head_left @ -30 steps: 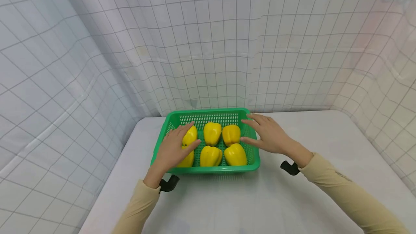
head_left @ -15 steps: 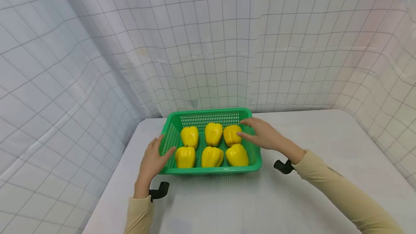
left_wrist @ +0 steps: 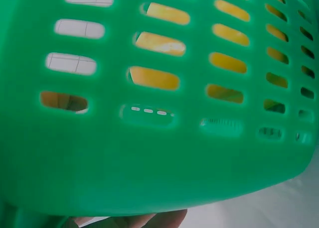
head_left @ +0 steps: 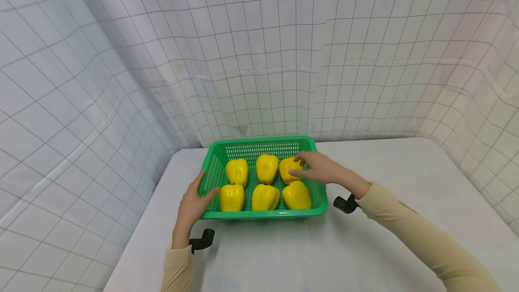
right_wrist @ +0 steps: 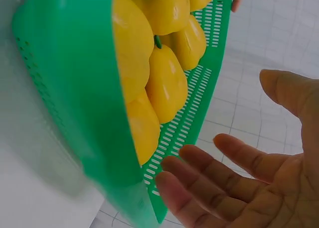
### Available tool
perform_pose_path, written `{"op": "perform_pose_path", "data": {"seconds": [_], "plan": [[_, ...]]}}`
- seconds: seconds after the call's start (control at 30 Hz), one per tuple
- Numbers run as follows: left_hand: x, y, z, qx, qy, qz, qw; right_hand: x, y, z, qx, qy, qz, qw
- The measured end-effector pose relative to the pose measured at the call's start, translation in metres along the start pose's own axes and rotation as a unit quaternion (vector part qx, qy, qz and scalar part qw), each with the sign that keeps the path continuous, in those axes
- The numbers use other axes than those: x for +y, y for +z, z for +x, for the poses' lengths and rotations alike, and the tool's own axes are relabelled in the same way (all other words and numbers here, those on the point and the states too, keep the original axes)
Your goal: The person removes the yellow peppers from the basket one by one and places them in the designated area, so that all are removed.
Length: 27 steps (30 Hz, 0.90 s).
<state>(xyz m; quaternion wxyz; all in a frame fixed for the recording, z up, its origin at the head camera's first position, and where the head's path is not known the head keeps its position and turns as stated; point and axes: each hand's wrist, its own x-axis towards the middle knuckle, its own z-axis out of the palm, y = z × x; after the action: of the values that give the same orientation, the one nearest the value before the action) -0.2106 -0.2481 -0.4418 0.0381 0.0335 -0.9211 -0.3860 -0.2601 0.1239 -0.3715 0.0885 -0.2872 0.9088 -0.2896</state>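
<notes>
A green plastic basket with slotted walls holds several yellow bell peppers in two rows of 3. My left hand lies at the basket's left rim, thumb spread towards the front left pepper. In the left wrist view the basket wall fills most of the picture, with fingertips showing below its edge. Reaching over the right rim, my right hand overlaps the back right pepper. The right wrist view shows its fingers loosely extended, apart from the peppers, holding nothing.
The basket stands on a white table, near a white grid-patterned curtain at the back. More of this curtain hangs at the left and right sides. Both wrists carry black camera mounts.
My left hand has moved left from above the left peppers to the basket's left rim, uncovering them. My right hand has moved slightly left and lower, over the back right pepper.
</notes>
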Motion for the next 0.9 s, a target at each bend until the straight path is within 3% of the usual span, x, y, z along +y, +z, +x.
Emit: {"op": "perform_pose_path", "data": {"seconds": [0.23,0.43,0.57,0.77,0.9], "plan": [[0.0,0.001,-0.002,0.01,-0.027,-0.037,0.9989,-0.003,0.002,0.014,-0.082,0.03,-0.013,0.996],[-0.002,0.004,-0.006,0.026,-0.032,-0.062,0.9972,-0.011,0.005,0.024,-0.139,0.089,-0.045,0.985],[-0.003,0.006,-0.007,0.037,-0.029,-0.075,0.9961,-0.015,0.008,0.03,-0.161,0.115,-0.069,0.978],[-0.004,0.006,-0.006,0.039,-0.025,-0.08,0.9957,-0.015,0.013,0.036,-0.2,0.159,-0.061,0.965],[-0.005,0.006,-0.005,0.037,-0.028,-0.083,0.9954,-0.017,0.016,0.04,-0.205,0.167,-0.066,0.962]]}}
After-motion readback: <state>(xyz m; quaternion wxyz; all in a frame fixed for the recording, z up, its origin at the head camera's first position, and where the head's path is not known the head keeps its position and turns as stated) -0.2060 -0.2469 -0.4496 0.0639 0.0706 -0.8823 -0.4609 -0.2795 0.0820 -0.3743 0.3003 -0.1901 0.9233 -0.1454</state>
